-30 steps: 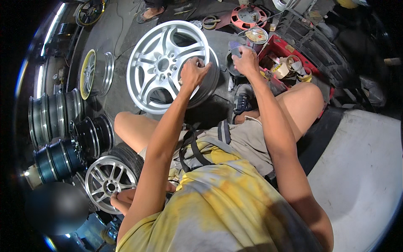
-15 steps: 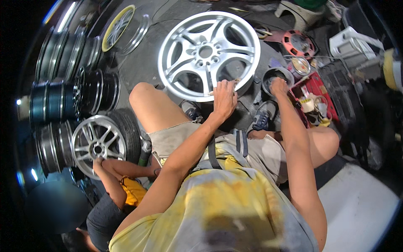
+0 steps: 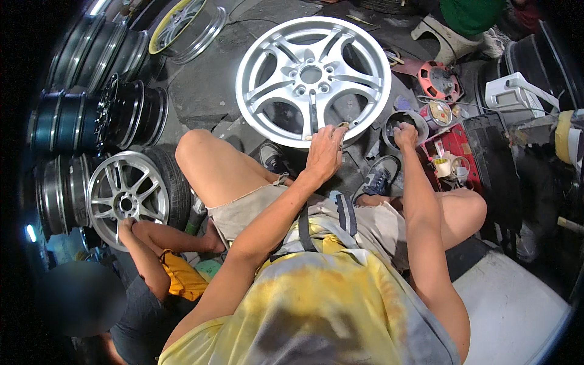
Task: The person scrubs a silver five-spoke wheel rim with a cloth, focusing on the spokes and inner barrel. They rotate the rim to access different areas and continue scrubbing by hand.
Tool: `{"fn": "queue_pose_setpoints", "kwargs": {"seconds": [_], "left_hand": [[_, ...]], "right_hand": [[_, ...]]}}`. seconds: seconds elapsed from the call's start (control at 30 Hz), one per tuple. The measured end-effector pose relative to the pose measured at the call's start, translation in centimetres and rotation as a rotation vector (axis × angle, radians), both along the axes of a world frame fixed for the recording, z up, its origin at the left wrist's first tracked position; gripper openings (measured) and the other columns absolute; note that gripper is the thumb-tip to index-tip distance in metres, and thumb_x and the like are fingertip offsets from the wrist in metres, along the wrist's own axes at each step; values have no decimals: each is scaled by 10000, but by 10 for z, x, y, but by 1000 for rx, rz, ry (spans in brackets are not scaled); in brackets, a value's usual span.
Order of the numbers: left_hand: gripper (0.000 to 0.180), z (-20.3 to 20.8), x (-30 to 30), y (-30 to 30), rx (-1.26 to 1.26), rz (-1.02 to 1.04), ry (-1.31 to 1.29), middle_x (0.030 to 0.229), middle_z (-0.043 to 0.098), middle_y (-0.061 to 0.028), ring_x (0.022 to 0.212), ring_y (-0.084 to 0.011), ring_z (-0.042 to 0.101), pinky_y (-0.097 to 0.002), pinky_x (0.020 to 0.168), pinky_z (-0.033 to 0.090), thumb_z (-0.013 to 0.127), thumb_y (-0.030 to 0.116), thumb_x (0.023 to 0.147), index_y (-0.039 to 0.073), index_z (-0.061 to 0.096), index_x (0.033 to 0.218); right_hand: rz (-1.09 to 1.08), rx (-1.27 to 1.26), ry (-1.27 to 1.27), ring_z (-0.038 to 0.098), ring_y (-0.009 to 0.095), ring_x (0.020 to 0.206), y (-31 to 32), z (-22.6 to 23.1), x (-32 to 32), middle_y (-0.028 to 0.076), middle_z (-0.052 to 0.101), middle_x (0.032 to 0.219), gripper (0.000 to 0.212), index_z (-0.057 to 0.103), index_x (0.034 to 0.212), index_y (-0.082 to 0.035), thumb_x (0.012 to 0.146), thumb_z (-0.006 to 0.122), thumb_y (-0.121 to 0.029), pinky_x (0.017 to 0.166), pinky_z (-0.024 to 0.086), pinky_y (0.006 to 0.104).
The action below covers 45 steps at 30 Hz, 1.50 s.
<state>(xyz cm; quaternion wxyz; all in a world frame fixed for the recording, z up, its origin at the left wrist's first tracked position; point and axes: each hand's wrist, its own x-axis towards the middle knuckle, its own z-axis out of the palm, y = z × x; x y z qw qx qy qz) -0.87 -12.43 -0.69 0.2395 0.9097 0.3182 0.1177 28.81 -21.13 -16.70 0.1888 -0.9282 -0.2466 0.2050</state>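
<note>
A silver alloy wheel rim [image 3: 312,102] lies face up in front of me, its spokes and centre hole showing. My left hand [image 3: 324,152] curls over the rim's near edge, fingers bent onto the lip. A small tan scrap [image 3: 345,126] shows by its fingertips; its kind is unclear. To the right of the wheel stands a grey bucket [image 3: 389,137] with dark contents. My right hand [image 3: 405,136] reaches into its mouth with the fingers drawn together. What those fingers hold, if anything, is hidden.
Several dark wheel rims [image 3: 67,125] are stacked at the left. A co-worker's hand [image 3: 126,226] touches another silver wheel [image 3: 128,198] beside a tyre. Right of the bucket are a can [image 3: 439,112], a red tray [image 3: 463,143] holding tape rolls, and an orange-red reel [image 3: 439,81].
The whole view has shifted slightly. My left hand keeps its place on the wheel's near edge, and my right hand is still at the bucket.
</note>
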Motion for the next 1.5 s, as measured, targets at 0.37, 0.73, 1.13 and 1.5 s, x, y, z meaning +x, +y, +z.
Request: {"fn": "queue_pose_setpoints", "kwargs": {"seconds": [0.37, 0.73, 1.13, 1.5], "left_hand": [[353, -2, 8, 6, -52, 9, -203, 1030, 648, -166, 934, -390, 650, -475, 818, 519, 703, 110, 895, 91, 667, 1246], [458, -4, 14, 8, -93, -51, -161, 1190, 656, -176, 1046, -408, 650, -472, 886, 531, 676, 64, 860, 92, 641, 1316], [421, -19, 87, 27, -268, -1, -342, 1038, 732, -222, 912, -309, 731, -373, 851, 540, 715, 206, 911, 51, 690, 1302], [404, -14, 89, 25, -337, 76, -277, 1043, 723, -247, 925, -348, 734, -384, 848, 545, 586, 164, 899, 23, 707, 1258]], "right_hand": [[-436, 395, 126, 718, 335, 889, -20, -14, -6, 161, 734, 922, 309, 696, 978, -24, 778, 791, -240, 811, 553, 458], [-489, 655, 165, 727, 323, 772, -14, -21, -36, 171, 708, 702, 359, 670, 746, 14, 950, 687, -280, 716, 517, 457], [-334, 1075, 57, 701, 337, 879, 39, 102, -129, 183, 722, 957, 307, 738, 1034, 52, 1027, 599, -221, 802, 529, 401], [-155, 876, -135, 618, 335, 1055, 51, 96, -93, 142, 733, 1128, 328, 745, 1229, -46, 1033, 566, -240, 981, 444, 421]]}}
